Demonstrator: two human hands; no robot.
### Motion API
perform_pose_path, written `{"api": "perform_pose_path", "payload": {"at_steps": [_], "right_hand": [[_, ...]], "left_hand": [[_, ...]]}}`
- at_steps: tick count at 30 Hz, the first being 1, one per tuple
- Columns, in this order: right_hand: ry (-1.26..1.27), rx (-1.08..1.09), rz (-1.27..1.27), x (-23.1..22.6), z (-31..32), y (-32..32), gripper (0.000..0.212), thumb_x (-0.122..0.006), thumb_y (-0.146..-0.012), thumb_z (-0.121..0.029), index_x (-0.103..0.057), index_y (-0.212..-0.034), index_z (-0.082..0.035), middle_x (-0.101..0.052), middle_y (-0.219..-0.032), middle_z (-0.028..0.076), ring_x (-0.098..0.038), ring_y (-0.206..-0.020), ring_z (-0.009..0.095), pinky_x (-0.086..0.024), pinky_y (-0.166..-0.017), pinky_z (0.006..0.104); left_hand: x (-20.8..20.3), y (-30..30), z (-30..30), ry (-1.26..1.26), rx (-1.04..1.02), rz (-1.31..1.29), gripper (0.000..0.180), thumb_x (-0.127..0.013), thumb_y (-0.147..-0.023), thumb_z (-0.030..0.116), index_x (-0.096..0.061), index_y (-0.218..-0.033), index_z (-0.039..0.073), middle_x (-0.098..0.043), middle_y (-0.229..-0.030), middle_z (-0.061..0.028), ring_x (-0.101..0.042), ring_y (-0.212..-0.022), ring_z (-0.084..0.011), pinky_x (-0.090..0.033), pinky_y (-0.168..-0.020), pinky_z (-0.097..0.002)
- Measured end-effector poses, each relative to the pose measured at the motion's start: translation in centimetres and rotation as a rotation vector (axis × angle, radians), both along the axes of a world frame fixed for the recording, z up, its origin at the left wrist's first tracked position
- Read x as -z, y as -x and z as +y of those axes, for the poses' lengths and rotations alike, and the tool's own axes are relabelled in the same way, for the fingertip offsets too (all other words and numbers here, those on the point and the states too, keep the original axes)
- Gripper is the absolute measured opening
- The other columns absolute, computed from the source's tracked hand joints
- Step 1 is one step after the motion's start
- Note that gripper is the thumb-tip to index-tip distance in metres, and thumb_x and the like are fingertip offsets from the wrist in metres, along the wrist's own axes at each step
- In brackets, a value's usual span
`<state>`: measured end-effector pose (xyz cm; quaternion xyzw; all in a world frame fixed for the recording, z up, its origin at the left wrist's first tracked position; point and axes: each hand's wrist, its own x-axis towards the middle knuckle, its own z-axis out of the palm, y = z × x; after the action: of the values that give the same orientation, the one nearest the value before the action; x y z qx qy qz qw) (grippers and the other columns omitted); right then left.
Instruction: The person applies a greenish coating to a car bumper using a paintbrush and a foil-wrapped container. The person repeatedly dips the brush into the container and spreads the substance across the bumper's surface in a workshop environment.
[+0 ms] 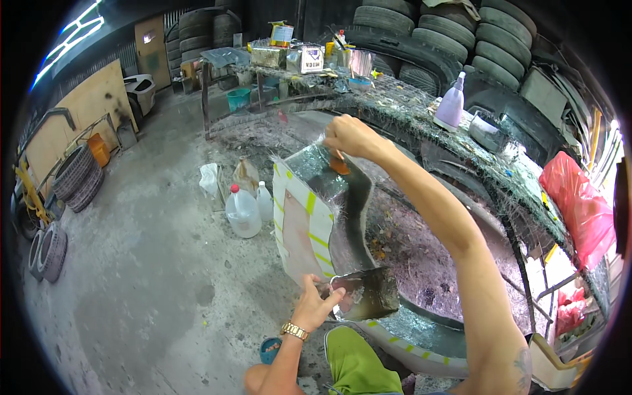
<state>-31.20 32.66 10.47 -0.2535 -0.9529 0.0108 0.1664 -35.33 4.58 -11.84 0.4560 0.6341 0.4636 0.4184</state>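
Observation:
My right hand [353, 136] is closed in a fist above the upper end of a curved panel. Below it shows the flat orange end of a small tool [339, 164], against the panel's dark, glossy face; its kind is unclear. The panel [304, 224] stands tilted, its pale side marked with green tape strips and frayed fibres along its edges. Close to my knee, my left hand [316, 305] grips the rim of a shiny brown, box-like tin [367, 294], thumb over the edge. The tin overlaps the panel's lower end; its contents cannot be made out.
A second taped panel [421, 329] lies by my leg. Left of the upright panel stand a red-capped jug [243, 212] and a white bottle [264, 201]. Beyond, a fibre-covered bench [408, 99] carries tins and a lilac bottle [451, 105]. A pink bag [579, 204] hangs at right.

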Motion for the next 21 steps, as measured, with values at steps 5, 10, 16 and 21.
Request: {"api": "perform_pose_path", "payload": {"at_steps": [5,10,16,21], "right_hand": [[-0.163,0.013,0.116,0.1,4.5,4.6,0.027,-0.063,-0.078,-0.025,-0.065,-0.067,-0.001,-0.063,-0.068,0.018,-0.063,-0.069,0.035,-0.049,-0.066,0.0415],[-0.057,-0.038,0.208,0.9,4.3,4.1,0.028,-0.06,-0.08,-0.03,-0.065,-0.069,-0.005,-0.065,-0.07,0.016,-0.064,-0.07,0.035,-0.051,-0.066,0.043],[0.165,-0.045,0.143,-0.5,1.3,2.4,0.027,-0.056,-0.079,-0.023,-0.061,-0.064,-0.001,-0.061,-0.065,0.018,-0.062,-0.065,0.035,-0.048,-0.063,0.0439],[0.077,0.086,0.105,0.6,4.0,5.9,0.025,-0.055,-0.08,-0.02,-0.062,-0.071,0.003,-0.062,-0.074,0.024,-0.061,-0.073,0.042,-0.049,-0.07,0.0482]], "left_hand": [[0.0,-0.1,0.2,-0.022,0.048,0.071,0.072,-0.068,-0.08,0.047,-0.029,-0.117,-0.002,-0.059,-0.089,-0.011,-0.058,-0.078,-0.018,-0.047,-0.071,-0.0312],[0.3,0.0,0.6,0.003,0.078,0.06,0.073,-0.069,-0.079,0.048,-0.029,-0.116,-0.002,-0.059,-0.088,-0.0113,-0.058,-0.078,-0.0187,-0.047,-0.072,-0.033],[1.3,-0.1,1.8,0.062,0.209,-0.027,0.072,-0.068,-0.079,0.05,-0.031,-0.115,0.0,-0.058,-0.088,-0.0142,-0.059,-0.08,-0.0227,-0.047,-0.075,-0.036],[-0.2,-0.5,2.7,0.112,0.336,-0.048,0.07,-0.069,-0.078,0.048,-0.031,-0.115,0.003,-0.057,-0.091,-0.0162,-0.059,-0.08,-0.0264,-0.047,-0.074,-0.0382]]}}
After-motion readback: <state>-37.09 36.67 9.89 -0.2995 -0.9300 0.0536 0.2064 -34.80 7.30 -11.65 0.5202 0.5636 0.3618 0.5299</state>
